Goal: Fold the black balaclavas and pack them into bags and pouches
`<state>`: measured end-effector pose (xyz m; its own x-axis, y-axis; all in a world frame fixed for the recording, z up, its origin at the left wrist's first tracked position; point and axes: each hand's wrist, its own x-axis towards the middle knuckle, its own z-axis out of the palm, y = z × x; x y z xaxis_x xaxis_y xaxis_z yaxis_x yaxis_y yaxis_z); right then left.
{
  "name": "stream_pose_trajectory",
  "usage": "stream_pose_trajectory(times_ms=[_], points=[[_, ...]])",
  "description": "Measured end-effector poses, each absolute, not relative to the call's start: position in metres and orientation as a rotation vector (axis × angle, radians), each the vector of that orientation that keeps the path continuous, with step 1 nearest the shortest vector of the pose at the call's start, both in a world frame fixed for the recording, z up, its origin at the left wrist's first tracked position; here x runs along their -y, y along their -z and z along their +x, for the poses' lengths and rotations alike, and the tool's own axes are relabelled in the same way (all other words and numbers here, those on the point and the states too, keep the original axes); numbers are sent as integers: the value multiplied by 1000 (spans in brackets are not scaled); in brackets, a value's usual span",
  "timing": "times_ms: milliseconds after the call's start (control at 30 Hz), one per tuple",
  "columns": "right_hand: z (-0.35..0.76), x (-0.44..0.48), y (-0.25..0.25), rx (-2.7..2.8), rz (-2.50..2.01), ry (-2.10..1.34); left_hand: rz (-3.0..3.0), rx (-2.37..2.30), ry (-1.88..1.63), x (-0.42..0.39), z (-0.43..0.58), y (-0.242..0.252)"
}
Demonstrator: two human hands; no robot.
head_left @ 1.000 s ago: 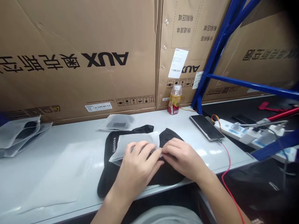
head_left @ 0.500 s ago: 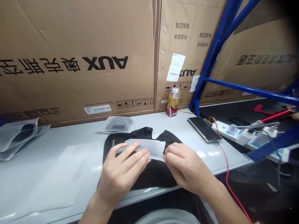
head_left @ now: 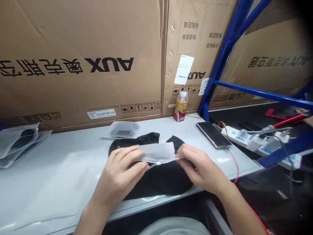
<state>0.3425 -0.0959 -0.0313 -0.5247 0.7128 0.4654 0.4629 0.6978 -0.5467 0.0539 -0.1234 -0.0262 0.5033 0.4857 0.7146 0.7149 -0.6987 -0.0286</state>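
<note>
Left hand (head_left: 117,176) has its fingers loosely spread at the left end of a frosted zip bag (head_left: 157,153), while the right hand (head_left: 202,166) pinches its right end. Held over black cloth (head_left: 156,186) at six o'clock on the table (head_left: 49,186), the bag now shows a white slider (head_left: 158,163), unseen earlier.

Head camera: worn by the person, facing forward and down over a table (head_left: 190,133), close above the left hand (head_left: 117,176) and right hand (head_left: 202,166), cartons (head_left: 73,39) beyond.
</note>
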Motion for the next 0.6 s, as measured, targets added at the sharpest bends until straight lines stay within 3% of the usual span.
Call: stream_pose_trajectory(times_ms=[200, 300, 600], points=[[352, 87, 38, 2246, -952, -498, -2513, 1246, 465, 118, 52, 37], [356, 84, 39, 2264, -995, -480, -2540, 1295, 364, 119, 48, 38], [346, 83, 45, 2325, -842, -382, -2505, 1091, 848, 128, 103, 39]])
